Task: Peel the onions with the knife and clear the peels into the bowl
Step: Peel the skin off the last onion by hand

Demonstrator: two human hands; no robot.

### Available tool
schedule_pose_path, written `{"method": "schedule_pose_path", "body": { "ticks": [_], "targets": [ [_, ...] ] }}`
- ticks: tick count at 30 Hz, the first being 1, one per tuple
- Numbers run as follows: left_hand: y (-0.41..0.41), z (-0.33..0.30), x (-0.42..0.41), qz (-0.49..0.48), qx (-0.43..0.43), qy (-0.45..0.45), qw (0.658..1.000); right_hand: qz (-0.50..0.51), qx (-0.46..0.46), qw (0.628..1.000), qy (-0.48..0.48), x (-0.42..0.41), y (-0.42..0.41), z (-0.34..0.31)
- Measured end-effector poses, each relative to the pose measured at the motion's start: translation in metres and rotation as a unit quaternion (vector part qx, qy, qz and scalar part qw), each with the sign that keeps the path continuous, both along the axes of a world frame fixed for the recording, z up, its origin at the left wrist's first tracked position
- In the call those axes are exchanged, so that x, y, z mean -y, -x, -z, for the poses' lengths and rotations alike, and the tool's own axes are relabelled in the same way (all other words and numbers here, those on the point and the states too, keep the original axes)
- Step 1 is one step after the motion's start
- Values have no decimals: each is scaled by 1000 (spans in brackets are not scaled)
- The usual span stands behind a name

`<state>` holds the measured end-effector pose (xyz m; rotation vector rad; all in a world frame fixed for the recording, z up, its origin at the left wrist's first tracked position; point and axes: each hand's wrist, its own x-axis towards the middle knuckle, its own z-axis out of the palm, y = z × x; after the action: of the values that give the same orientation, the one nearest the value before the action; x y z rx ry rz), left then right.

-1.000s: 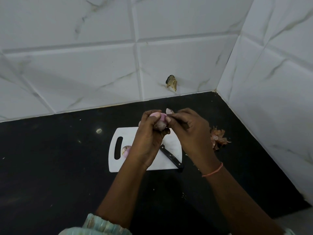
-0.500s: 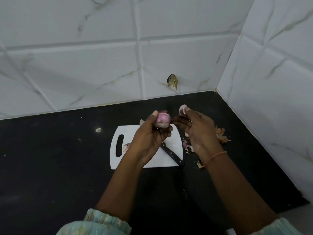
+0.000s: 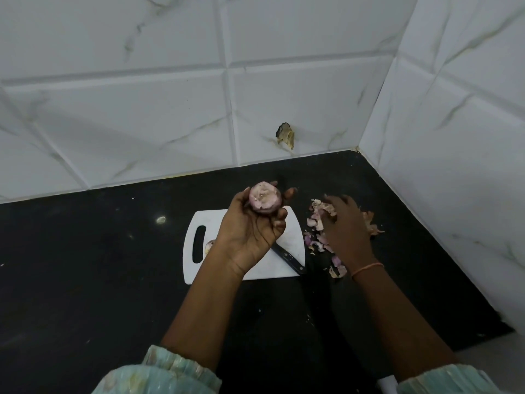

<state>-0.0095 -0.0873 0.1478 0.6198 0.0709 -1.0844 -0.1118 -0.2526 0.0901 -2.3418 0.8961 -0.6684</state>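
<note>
Meanwhile, left hand (image 3: 250,228) grips the round pinkish peeled onion (image 3: 265,198) w/ fingertips only; right hand (image 3: 345,223), fingers relaxed, spreads over papery peels (image 3: 315,223) near the black worktop's (image 3: 99,265) right edge — onion could slip.

Cutting board (image 3: 292,237) on the counter (image 3: 85,265), knife (image 3: 288,258) across its right part, second onion (image 3: 209,245) at its left by the handle slot, peels (image 3: 316,223) just right of the board, walls behind and right.

White cutting board (image 3: 292,240) on black counter (image 3: 85,251), marbled wall tiles (image 3: 142,109)
</note>
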Motion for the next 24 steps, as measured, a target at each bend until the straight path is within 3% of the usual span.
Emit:
{"method": "schedule_pose_path", "body": {
  "ticks": [3,5,9,11,15,24],
  "targets": [
    [2,-3,-1,-27,17,0,999,-56,189,980,2,-32,-4,-36],
    [3,-2,-1,-45,22,14,999,-111,240,964,-23,-53,-7,-55],
    [5,0,-2,-62,34,17,997,-165,235,954,-86,-76,-16,-66],
    [4,2,-3,-79,80,-10,994,-157,258,949,-91,-77,-17,-65],
    [1,-1,-10,-95,197,-46,975,-156,292,944,3,-72,-17,-69],
    [3,-13,-16,-107,269,-123,949,-198,207,947,145,-73,-20,-72]
  ]
}}
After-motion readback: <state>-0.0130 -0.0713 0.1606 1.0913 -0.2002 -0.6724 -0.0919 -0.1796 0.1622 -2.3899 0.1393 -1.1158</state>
